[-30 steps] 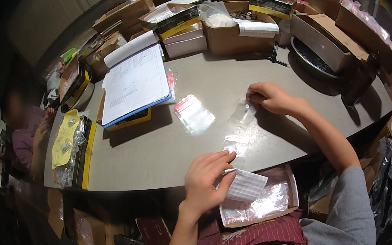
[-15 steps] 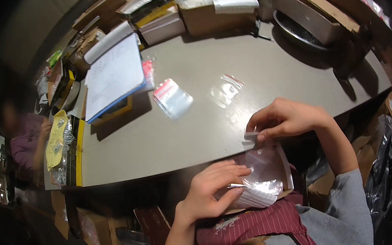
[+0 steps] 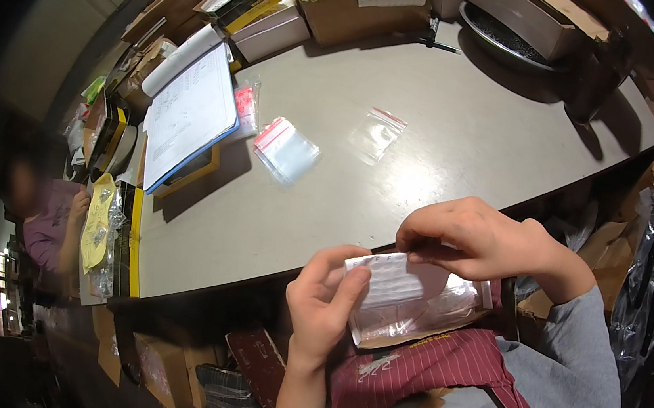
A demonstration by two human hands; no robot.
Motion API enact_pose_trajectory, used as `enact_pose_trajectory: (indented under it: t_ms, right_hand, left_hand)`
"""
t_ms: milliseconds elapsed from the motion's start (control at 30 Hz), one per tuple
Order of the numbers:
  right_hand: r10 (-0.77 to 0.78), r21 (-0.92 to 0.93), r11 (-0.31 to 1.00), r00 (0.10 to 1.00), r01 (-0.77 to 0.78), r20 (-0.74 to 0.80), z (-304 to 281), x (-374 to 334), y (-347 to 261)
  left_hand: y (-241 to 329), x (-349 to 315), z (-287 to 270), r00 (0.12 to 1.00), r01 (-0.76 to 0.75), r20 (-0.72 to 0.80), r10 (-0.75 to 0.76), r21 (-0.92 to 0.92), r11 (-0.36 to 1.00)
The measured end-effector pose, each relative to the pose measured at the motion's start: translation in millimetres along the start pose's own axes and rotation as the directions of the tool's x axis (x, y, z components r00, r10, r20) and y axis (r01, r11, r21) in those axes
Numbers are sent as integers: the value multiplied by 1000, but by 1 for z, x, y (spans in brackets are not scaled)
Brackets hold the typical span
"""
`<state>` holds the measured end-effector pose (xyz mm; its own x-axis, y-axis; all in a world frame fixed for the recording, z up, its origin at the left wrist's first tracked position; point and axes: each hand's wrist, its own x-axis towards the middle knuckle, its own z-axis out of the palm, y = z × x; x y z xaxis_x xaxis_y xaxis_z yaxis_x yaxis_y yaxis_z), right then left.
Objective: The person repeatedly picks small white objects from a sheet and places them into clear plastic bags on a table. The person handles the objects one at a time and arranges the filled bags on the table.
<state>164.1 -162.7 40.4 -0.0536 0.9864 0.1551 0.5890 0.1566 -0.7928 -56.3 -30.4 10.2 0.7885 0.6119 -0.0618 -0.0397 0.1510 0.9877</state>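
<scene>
My left hand [image 3: 323, 295] pinches the left end of a white ridged sheet [image 3: 395, 279], its thumb on top. Over the sheet's far edge bends my right hand [image 3: 471, 239], with its thumb and fingers pinched together there; the fingertips are partly hidden. Beneath the sheet, close to my body, is an open shallow box [image 3: 364, 340] holding shiny clear plastic [image 3: 427, 314]. On the table beyond my hands lies a small clear zip bag [image 3: 379, 136]. To its left is a pile of clear zip bags [image 3: 287, 152] with red edges.
A clipboard with papers [image 3: 193, 114] leans at the left, beside a red-and-clear packet [image 3: 247, 108]. Cardboard boxes [image 3: 363, 16] line the far side. A round metal pan [image 3: 503, 43] stands far right. Another person [image 3: 54, 223] is at the left edge.
The white sheet has swung up from the box's near side toward its far edge. My left hand has moved up slightly with it, and my right hand has come down to meet it.
</scene>
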Motion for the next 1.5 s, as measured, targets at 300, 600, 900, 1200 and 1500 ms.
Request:
enact_pose_trajectory:
  t_ms: [300,600,900,1200,1500]
  right_hand:
    - [-46,-70,997,997,42,-55,5,18,-8]
    - [-243,-449,881,956,146,-166,22,36,-7]
    - [280,-290,898,938,-330,-203,-58,98,47]
    - [252,-734,594,943,-330,-219,-57,134,64]
    - [-76,-301,945,982,127,175,-27,227,57]
  left_hand:
    - [-6,12,8,879,-359,-9,476,644,675]
    - [-4,27,4,857,-367,-39,513,654,662]
    - [-5,63,-36,889,-199,-225,398,593,780]
    - [-7,62,-48,903,-233,-241,355,421,877]
    - [-7,58,-58,888,-291,-217,406,418,860]
